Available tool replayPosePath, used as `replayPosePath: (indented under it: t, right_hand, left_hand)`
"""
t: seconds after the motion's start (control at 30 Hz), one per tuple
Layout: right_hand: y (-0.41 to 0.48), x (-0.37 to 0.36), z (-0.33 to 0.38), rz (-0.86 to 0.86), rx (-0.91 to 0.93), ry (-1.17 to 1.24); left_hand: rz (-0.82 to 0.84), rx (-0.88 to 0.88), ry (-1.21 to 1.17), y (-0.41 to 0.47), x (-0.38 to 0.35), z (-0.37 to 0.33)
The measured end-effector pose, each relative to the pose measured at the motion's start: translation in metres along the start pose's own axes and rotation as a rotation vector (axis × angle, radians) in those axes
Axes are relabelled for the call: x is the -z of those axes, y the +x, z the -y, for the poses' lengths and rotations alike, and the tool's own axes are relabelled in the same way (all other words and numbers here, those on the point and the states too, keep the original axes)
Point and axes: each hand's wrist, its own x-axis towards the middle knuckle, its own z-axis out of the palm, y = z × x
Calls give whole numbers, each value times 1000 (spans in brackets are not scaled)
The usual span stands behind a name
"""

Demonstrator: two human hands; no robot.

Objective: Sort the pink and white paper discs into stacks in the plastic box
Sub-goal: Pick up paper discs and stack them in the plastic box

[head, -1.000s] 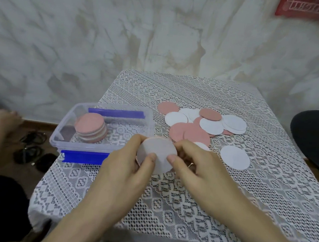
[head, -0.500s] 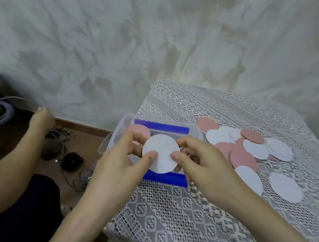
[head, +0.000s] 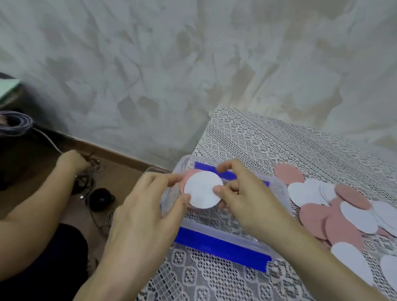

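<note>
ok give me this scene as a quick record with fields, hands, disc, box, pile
left hand: grip on the white disc's left edge
right hand: grip on its right edge
white disc: held face-up over the box
box: clear plastic, blue strips, on the lace cloth
pink stack: in the box, mostly hidden behind the disc
pile: loose pink and white discs right of the box
other person's hand: at cables on the floor
</note>
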Motion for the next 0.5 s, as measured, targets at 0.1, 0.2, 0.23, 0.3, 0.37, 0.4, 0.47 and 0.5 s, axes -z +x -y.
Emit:
replayPosePath:
  t: [0.1, 0.2, 0.23, 0.3, 0.37, 0.4, 0.47, 0.5]
  right_hand:
    - [2, -5, 0, 32, 55, -157]
    - [0, -5, 3, 57, 98, -264]
    - [0, -3, 4, 68, 100, -307]
    - [-1, -1, 6, 87, 105, -382]
    - [0, -1, 9, 97, 112, -448]
    - [1, -2, 10, 97, 123, -477]
    - [7, -4, 12, 75, 160, -514]
    - [12, -5, 12, 58, 177, -509]
  left_hand:
    - [16, -2, 48, 4, -2, 4]
    - [45, 9, 80, 4, -3, 7]
    - [52, 15, 83, 3, -3, 7]
    - [54, 16, 86, 3, -3, 7]
    - [52, 15, 90, 4, -3, 8]
    - [53, 15, 93, 4, -3, 8]
    - [57, 13, 107, 3, -3, 9]
    - [58, 11, 121, 3, -4, 10]
